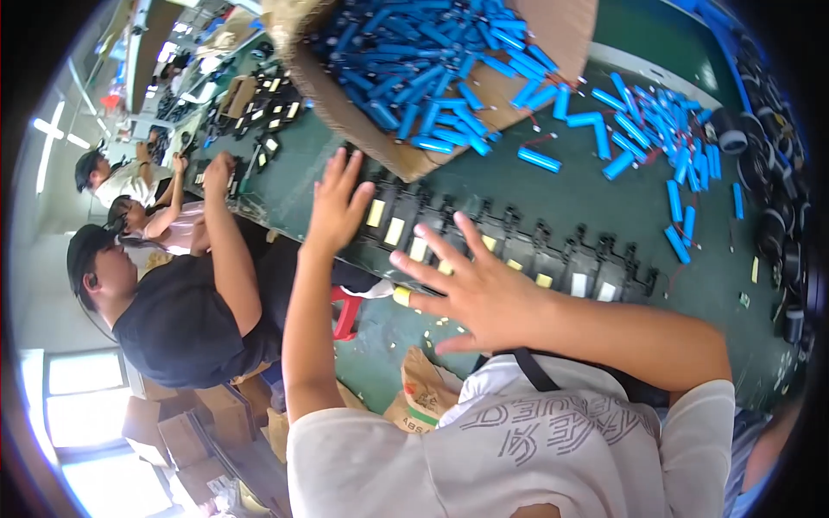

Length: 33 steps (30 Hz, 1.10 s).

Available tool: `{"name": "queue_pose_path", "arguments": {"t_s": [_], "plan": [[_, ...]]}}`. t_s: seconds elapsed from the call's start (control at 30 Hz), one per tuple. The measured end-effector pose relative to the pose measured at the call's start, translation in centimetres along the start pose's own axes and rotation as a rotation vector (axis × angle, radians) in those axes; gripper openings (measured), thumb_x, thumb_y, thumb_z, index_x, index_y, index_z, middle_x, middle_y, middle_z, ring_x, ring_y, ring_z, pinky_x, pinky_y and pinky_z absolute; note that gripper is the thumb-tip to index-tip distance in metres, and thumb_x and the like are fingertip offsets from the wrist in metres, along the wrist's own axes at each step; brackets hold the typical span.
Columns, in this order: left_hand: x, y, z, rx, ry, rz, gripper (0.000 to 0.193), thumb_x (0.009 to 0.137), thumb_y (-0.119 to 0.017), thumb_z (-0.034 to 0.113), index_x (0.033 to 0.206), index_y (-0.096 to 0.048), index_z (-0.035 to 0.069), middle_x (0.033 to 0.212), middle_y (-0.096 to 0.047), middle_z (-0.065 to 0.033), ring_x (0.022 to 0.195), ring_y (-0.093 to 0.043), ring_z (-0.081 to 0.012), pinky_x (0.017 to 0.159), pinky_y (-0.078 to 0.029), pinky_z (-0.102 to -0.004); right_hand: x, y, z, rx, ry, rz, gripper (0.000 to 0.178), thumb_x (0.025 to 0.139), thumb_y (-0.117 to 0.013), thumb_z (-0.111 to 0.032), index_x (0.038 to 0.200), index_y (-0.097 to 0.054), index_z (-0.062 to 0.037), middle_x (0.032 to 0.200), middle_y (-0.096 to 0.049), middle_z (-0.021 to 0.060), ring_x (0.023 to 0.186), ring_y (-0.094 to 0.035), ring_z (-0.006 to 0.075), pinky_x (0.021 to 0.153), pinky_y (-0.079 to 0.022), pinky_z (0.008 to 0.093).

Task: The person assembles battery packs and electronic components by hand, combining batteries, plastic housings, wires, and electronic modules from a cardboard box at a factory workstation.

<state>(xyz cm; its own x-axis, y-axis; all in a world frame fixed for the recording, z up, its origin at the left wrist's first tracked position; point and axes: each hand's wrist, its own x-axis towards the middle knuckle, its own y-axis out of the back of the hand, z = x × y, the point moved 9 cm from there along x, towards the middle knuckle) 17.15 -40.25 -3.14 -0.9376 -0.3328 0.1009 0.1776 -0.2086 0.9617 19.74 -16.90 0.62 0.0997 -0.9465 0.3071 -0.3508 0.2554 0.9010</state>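
A row of black plastic housings [561, 259] lies side by side along the near edge of the table, several with a pale yellow or white rectangle on top. My left hand [338, 205] is at the row's left end, fingers stretched and holding nothing. Over the middle of the row my right hand [484, 285] spreads its fingers, also holding nothing and hiding part of the housings. Something yellow is wrapped round one of its fingertips. Whether either hand touches the housings I cannot tell.
Behind the row, a tilted cardboard box [345, 112] spills blue battery cells [414, 82]. More wired blue cells [643, 129] lie loose to its right. Black round parts [768, 207] line the right side. At left, a co-worker in black [186, 315] sits close by.
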Motion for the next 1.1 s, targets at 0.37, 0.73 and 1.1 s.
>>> {"name": "queue_pose_path", "arguments": {"t_s": [0.37,0.73,1.1], "plan": [[-4.4,-1.5,11.2,0.093,0.006,0.072,0.051,0.089,-0.054,0.036,0.134,-0.048,0.013,0.146,-0.030,-0.0215,0.134,-0.027,-0.0426,0.105,-0.021,-0.0647,-7.3,1.7,2.4,0.083,-0.157,-0.248,0.066,0.075,-0.060,-0.061,0.117,-0.057,-0.0099,0.148,-0.026,0.0210,0.136,-0.017,0.0467,0.106,-0.009,0.0662],[-3.1,7.6,11.2,-0.137,-0.048,0.662,0.008,0.076,-0.061,0.013,0.075,-0.064,0.006,0.078,-0.064,-0.0129,0.078,-0.063,-0.0343,0.092,-0.040,-0.0570,-18.2,6.8,2.1,-0.037,-0.363,-0.352,0.062,0.069,-0.066,-0.062,0.111,-0.060,-0.0169,0.145,-0.031,0.0176,0.134,-0.022,0.0454,0.102,-0.011,0.0719],[13.8,3.5,-19.0,0.134,0.419,0.363,0.063,0.075,-0.069,0.048,0.129,-0.054,0.019,0.141,-0.041,-0.0146,0.128,-0.041,-0.0348,0.100,-0.030,-0.0618,-20.2,9.6,3.8,-0.156,-0.613,-0.091,0.062,0.072,-0.066,-0.059,0.113,-0.055,-0.0147,0.141,-0.035,0.0205,0.131,-0.027,0.0476,0.102,-0.013,0.0719]]}}
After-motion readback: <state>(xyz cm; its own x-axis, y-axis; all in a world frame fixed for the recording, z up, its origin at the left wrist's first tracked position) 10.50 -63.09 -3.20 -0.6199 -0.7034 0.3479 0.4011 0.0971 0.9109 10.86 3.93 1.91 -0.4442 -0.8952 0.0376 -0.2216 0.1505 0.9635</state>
